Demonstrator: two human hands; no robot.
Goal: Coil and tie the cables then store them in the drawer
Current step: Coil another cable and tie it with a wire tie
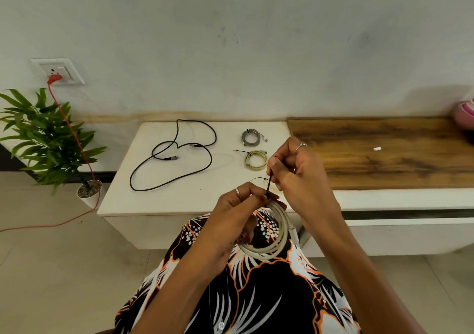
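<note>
White wall with socket (58,71) at 10 o'clock, cream counter (179,200), loose black cable (174,154), two tied coils at 1 o'clock, left hand (238,215) gripping white cable coil (277,231), right hand (297,172) pinching black tie (269,184), potted plant (48,141) at 9 o'clock.

A home room: low cabinet (143,205), potted plant (51,138), wall socket (60,71).

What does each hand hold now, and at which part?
The left hand grips the coiled white cable at the top of its loop. The right hand pinches the free end of the black tie wrapped there.
</note>
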